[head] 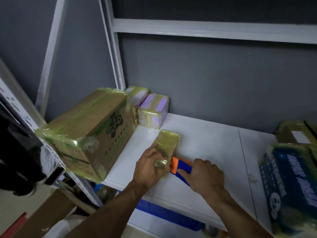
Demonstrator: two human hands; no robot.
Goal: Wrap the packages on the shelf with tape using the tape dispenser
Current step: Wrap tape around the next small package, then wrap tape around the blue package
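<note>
A small flat package (169, 140) wrapped in yellowish tape lies on the white shelf (205, 140). My left hand (151, 167) holds its near end, fingers curled round it, with a wad of tape by the thumb. Just right of it is the blue and orange tape dispenser (181, 166), its orange end against the package's near corner. My right hand (205, 176) grips the blue handle, and most of the dispenser is hidden under that hand.
A large taped cardboard box (85, 133) sits at the shelf's left end. Two purple taped packages (154, 110) stand behind it by the grey wall. A blue taped box (289, 186) and a brown one (295, 133) occupy the right. A white upright (115, 54) rises at the back.
</note>
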